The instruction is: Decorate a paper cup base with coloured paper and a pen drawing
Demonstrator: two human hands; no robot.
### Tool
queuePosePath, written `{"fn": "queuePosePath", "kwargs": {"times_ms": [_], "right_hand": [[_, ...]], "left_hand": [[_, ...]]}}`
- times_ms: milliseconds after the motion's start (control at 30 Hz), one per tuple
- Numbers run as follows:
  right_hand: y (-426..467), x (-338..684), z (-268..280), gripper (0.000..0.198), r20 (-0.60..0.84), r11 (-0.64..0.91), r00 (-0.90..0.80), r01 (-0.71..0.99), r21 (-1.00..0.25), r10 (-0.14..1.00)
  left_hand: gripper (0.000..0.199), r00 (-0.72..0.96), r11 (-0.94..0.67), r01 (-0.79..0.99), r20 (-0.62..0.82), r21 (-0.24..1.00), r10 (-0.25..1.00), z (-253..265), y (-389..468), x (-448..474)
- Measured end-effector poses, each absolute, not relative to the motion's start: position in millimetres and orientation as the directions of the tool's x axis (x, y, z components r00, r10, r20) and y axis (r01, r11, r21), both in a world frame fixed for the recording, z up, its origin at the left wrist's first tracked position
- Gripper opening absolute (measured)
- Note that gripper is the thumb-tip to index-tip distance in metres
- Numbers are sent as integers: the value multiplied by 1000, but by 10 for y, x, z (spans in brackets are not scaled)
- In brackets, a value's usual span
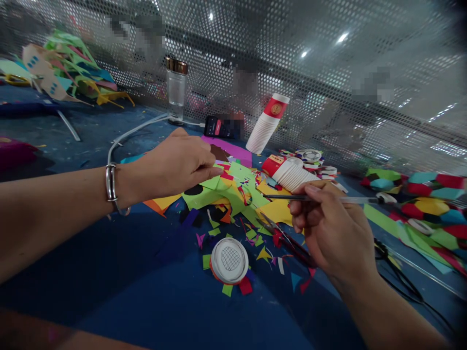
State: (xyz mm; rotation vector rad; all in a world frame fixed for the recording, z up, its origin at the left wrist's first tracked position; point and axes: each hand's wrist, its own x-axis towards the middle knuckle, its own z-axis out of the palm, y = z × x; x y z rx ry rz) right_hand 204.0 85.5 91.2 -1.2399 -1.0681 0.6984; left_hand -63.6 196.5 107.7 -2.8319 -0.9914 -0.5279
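My right hand (328, 228) is closed on a slim pen (353, 200), held level with its dark tip to the left. My left hand (175, 163), a silver bangle on its wrist, reaches over the pile of coloured paper scraps (233, 189). Its fingers are curled down together, and what they hold, if anything, is hidden. Below the pile sits a round white cup bottom (229, 260) with a cross-hatched oval drawn on it and coloured paper tabs sticking out underneath. Red-handled scissors (288, 238) lie by my right hand, partly hidden by it.
Stacked paper cups stand tilted (268, 124), and another stack (292, 172) lies on its side. Behind are a glass bottle (176, 92), a plugged-in phone (219, 127) and a perforated metal screen (310, 73). Paper-covered pieces (430, 204) lie at right, a paper craft (69, 73) at far left.
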Motion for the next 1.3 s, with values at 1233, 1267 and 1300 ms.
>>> {"fn": "queuePosePath", "kwargs": {"times_ms": [1233,1267,1300], "right_hand": [[594,1966,900,9,253,220,97,268,-938,962],[559,1955,900,9,243,215,71,279,-936,967],[529,1944,900,10,241,218,47,293,-931,969]], "left_hand": [[74,886,-686,444,-169,576,432,1045,1553,-561],[76,889,-690,437,-158,577,430,1033,1537,-550],[76,892,-694,429,-146,579,429,1020,1524,-535]]}}
